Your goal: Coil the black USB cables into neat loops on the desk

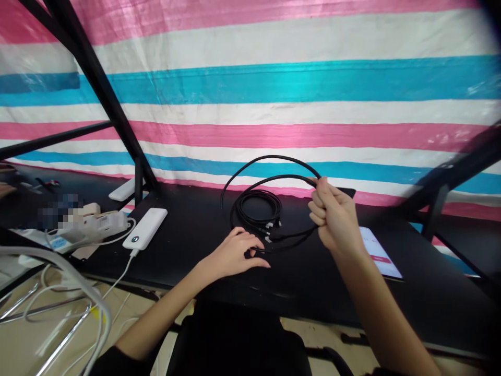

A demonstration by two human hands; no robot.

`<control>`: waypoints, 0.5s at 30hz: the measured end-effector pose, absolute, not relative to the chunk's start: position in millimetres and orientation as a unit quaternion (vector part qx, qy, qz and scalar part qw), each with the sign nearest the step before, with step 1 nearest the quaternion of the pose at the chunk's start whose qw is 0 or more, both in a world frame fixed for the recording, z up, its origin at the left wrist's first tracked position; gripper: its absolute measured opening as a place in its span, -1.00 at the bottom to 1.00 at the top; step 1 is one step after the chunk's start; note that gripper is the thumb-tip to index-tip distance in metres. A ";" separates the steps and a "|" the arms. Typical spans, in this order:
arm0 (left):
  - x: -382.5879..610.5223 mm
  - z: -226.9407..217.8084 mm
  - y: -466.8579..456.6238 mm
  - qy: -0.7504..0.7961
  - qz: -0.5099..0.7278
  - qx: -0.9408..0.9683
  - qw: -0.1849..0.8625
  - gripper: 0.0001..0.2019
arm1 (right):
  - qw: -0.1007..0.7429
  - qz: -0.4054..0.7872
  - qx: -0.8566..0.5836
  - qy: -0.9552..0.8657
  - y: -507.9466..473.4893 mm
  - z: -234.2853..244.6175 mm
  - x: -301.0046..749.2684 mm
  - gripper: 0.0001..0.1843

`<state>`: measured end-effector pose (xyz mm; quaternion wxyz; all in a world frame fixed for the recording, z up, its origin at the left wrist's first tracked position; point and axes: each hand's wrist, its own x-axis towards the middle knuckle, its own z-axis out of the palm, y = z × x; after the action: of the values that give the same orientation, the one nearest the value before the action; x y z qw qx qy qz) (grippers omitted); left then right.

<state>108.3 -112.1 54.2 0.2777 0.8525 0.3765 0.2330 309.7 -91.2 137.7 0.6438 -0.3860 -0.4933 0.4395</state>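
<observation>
Raised over the table, my right hand (332, 211) is closed around a black cable (274, 156), which arcs out to the left in large loops. My left hand (238, 253) rests low by the table top, its thumb apart from the curved fingers. The lower part of the loop passes close by those fingers; whether they touch it I cannot tell. Between the hands, behind the loop, lies a coiled black cable (278, 209) with small whitish connector ends (269, 225). Whether it is one piece with the held cable is hidden.
A white power bank (145, 228) with a white cord lies to the left. Beyond it are power strips (109, 224) and tangled cords. On the right is a phone-like lit screen (379, 253). Black frame bars (105, 104) stand before a striped sheet (274, 78).
</observation>
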 end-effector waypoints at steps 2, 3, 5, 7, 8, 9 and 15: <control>105.3 61.1 -119.7 0.348 0.266 0.829 0.349 -0.60 | 0.659 0.433 -0.384 -0.481 -87.9 135.2 309.5 -0.61; 103.6 65.2 -124.1 0.324 0.283 0.816 0.386 -0.57 | 0.666 0.426 -0.382 -0.478 -86.2 134.5 309.7 -0.61; 99.6 71.9 -133.5 0.285 0.281 0.797 0.453 -0.51 | 0.681 0.406 -0.382 -0.475 -82.8 134.7 312.0 -0.61; 94.3 73.6 -141.6 0.298 0.224 0.794 0.480 -0.47 | 0.697 0.384 -0.384 -0.468 -79.3 135.9 317.2 -0.62; 90.7 72.3 -144.4 0.324 0.190 0.794 0.479 -0.49 | 0.706 0.373 -0.385 -0.462 -77.5 136.3 321.0 -0.62; 86.2 69.9 -145.8 0.351 0.164 0.790 0.474 -0.57 | 0.715 0.360 -0.387 -0.458 -75.6 136.2 325.4 -0.62; 55.5 67.3 -133.9 0.449 0.295 0.732 0.419 -0.80 | 0.667 0.260 -0.440 -0.542 -70.9 129.9 344.0 -0.66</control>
<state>55.5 -133.9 67.3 0.4189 0.7322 0.4486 0.2952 344.0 -70.9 129.9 0.6674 -0.4396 -0.5420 0.2600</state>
